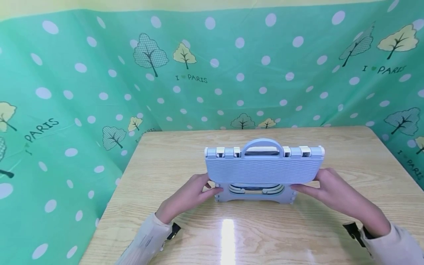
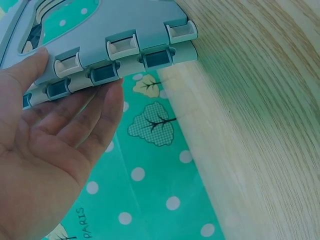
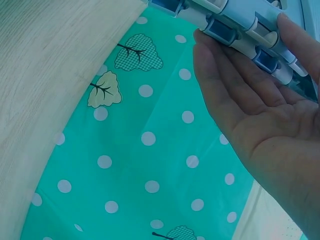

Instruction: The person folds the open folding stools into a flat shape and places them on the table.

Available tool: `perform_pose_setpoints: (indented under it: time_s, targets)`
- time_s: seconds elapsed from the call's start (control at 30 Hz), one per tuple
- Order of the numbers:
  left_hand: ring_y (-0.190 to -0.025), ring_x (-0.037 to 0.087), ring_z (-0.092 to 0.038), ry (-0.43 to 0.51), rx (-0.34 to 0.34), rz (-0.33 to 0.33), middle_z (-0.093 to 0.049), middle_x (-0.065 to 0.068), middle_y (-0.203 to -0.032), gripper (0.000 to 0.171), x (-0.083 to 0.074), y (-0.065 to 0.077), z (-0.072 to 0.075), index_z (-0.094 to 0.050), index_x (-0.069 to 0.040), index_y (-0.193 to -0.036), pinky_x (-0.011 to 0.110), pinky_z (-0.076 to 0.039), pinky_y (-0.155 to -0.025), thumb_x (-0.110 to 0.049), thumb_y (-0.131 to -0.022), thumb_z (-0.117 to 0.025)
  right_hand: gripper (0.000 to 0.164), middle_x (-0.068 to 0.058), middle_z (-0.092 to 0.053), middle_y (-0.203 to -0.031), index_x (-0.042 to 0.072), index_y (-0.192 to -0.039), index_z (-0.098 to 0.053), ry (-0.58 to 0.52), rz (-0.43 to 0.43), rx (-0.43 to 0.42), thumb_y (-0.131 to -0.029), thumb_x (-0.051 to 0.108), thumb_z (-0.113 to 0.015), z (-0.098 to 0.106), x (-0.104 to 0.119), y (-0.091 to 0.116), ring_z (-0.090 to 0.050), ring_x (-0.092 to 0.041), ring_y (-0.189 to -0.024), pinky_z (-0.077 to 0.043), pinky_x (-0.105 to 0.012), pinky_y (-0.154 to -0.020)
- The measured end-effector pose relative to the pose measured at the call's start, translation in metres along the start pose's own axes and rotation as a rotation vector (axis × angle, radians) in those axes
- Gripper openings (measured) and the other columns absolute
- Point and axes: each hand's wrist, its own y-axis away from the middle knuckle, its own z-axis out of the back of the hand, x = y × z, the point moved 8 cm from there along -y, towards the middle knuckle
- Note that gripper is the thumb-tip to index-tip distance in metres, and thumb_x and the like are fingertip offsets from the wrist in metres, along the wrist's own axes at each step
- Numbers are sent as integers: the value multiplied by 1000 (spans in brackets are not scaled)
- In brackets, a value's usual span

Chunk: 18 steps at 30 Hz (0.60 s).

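Note:
A light blue plastic folding stool (image 1: 263, 171) stands on the table in the head view, its ribbed top panel tilted towards me. An arched carry handle (image 1: 262, 142) sticks up from the panel's upper edge, between white hinge pieces. Below hangs a leg panel (image 1: 255, 198) with a wide cut-out. My left hand (image 1: 195, 191) grips the left side of that leg panel, thumb in front. In the left wrist view, the fingers (image 2: 107, 107) reach under the hinged edge. My right hand (image 1: 338, 195) holds the right side likewise, its fingers (image 3: 235, 80) beneath the hinges in the right wrist view.
The wooden table (image 1: 165, 158) spreads around the stool on all sides. A green dotted cloth (image 1: 212, 73) with printed trees hangs behind the table and down its left and right sides. Black straps (image 1: 354, 232) sit at the sleeve cuffs.

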Motion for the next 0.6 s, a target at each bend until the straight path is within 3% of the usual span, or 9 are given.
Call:
perform_pose_setpoints:
  time_s: [0.23,0.43,0.6]
  targets:
    - [-110,4,-62,-9,-6,5,-63,-12,-130,42,-1,0,1,-53,-23,-141,23,-56,-84,-33,-101,-60,49,0,-68,-126,19,-131,-63,-10,-15,7,-86,18,-80,0,0,1,-63,-14,-112,-57,-40,-85]
    - [-108,5,-63,-22,-12,11,-66,-10,-125,40,-2,0,2,-55,-21,-138,24,-56,-84,-34,-101,-60,49,-1,-67,-126,17,-132,-62,-6,1,3,-86,17,-80,1,2,0,-64,-21,-112,-57,-43,-84]
    - [-106,4,-63,-33,-13,11,-67,-9,-124,40,-3,-1,2,-55,-20,-138,23,-56,-83,-33,-100,-61,49,0,-68,-126,18,-131,-62,6,-2,-1,-85,17,-80,1,2,-1,-65,-18,-111,-58,-41,-84]
